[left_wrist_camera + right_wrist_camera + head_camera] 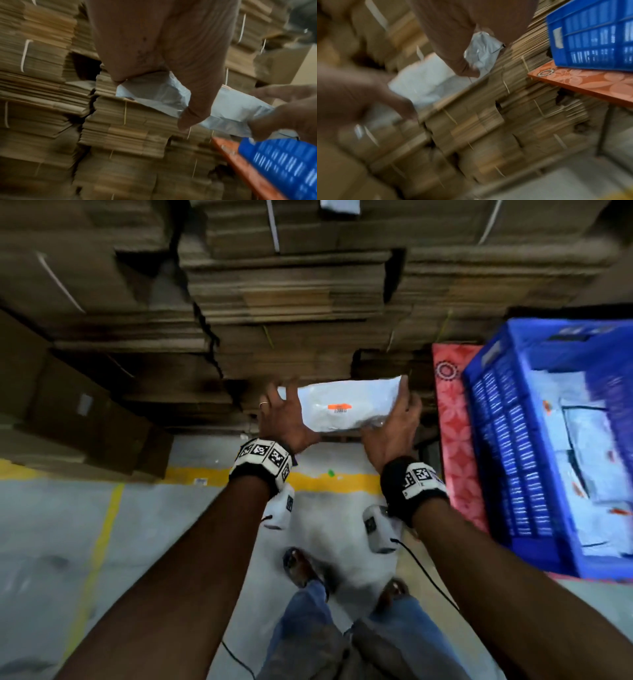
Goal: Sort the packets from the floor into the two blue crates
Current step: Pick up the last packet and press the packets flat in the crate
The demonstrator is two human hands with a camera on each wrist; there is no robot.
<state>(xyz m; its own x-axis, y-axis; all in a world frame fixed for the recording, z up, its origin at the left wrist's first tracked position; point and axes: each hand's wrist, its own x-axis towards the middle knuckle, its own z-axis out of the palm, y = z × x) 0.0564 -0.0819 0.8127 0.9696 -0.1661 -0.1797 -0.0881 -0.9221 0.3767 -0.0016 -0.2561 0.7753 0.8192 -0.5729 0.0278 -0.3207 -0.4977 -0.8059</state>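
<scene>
I hold a white packet with an orange label in the air, in front of the cardboard stacks. My left hand touches its left end with spread, fairly straight fingers. At the other end my right hand grips the packet, whose plastic crumples there in the right wrist view. The left wrist view shows the packet stretched between both hands. A blue crate stands just right of my right hand, with several white packets inside. All three views are blurred.
The crate sits on a red floral table. Tied stacks of flat cardboard form a wall right behind the packet. Brown boxes stand at the left. A white blurred heap lies on the grey floor by the feet.
</scene>
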